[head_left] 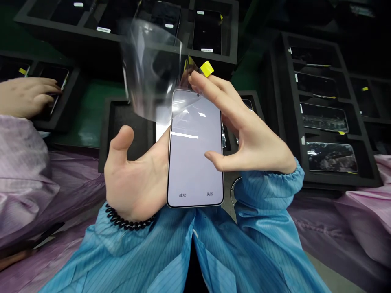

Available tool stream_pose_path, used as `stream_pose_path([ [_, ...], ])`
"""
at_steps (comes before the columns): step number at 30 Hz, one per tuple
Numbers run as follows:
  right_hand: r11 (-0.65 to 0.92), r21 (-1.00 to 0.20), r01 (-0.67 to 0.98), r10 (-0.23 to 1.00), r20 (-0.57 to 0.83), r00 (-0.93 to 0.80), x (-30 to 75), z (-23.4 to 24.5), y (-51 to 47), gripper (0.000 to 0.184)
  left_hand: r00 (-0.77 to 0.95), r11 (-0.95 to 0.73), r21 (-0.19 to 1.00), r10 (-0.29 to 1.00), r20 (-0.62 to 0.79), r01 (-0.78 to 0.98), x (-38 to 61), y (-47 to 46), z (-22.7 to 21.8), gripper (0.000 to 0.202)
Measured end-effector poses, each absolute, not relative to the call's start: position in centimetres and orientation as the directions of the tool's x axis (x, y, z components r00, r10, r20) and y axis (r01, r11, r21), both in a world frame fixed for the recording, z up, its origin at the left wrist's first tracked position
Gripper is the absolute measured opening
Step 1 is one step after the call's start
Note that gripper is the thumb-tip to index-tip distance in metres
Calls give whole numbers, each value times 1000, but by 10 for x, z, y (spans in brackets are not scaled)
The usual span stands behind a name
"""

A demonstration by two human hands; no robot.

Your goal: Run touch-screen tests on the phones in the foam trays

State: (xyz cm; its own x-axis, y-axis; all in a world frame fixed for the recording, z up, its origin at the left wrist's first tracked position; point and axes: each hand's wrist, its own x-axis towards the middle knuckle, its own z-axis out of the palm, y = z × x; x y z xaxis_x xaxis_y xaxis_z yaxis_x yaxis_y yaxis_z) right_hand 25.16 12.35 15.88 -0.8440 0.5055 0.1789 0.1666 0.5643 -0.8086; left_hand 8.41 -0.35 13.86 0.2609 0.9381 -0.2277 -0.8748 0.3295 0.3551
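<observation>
A smartphone (195,150) with a lit pale screen stands tilted toward me, two small Chinese labels along its bottom. My left hand (137,179) supports it from beneath, palm up and thumb out to the side; its fingers are hidden behind the phone. Over the phone's upper left a clear film (152,73) curls up, blurred, its lower corner overlapping the screen. My right hand (241,126) reaches across the top right of the phone. Its fingertips meet the film's edge beside a yellow tab (207,68), and its thumb hovers over the screen, apart from the fingers.
Black trays of phones stand at the back (134,34) and right (332,179). Behind my hands is another black tray (105,134), partly covered. At left, a co-worker's hand (27,97) touches a phone in a tray. Pink sleeves flank me on both sides.
</observation>
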Motion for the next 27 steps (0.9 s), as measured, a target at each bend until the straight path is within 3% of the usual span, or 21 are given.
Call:
stream_pose_path([
  [9, 604, -786, 132, 457, 206, -866, 252, 159, 124, 95, 263, 342, 375, 933, -247, -862, 85, -5, 142, 74],
  [13, 608, -784, 125, 449, 210, -868, 254, 159, 125, 82, 245, 324, 356, 937, -250, -877, 85, -3, 144, 78],
  [17, 617, -779, 113, 428, 212, -878, 254, 156, 127, 97, 247, 327, 353, 936, -252, -877, 86, -3, 143, 75],
  [22, 604, -788, 122, 488, 244, -838, 250, 149, 124, 68, 189, 278, 335, 943, -273, -900, 85, -4, 141, 75],
  [27, 567, -806, 170, 558, 225, -799, 249, 151, 116, 57, 167, 269, 314, 934, -316, -910, 84, -2, 145, 76],
])
